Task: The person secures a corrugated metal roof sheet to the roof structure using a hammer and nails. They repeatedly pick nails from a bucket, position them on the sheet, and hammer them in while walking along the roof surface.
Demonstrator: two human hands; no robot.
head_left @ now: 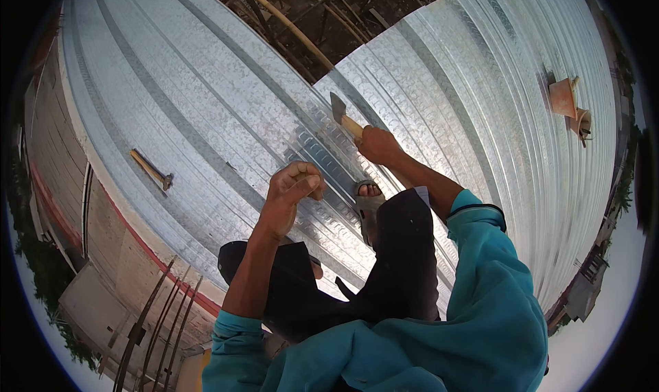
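My right hand (377, 145) is wrapped round the wooden handle of a hatchet-like tool (338, 108). Its flat grey metal head points up and away from me, over the roofing. My left hand (294, 189) hovers above the shiny corrugated metal sheet (206, 138), fingers curled in toward the thumb; whatever it may hold is too small or hidden to tell. Between the two hands runs a ribbed, embossed seam (326, 158) in the sheet. My sandalled foot (368, 200) stands on the metal just below my right hand.
A hammer (151, 169) with a wooden handle lies on the sheet at the left. Two orange-brown containers (563, 98) sit at the far right, one holding thin pieces. Beyond the sheets' far edge, an opening shows wooden poles (292, 29). A wall (130, 248) borders the left.
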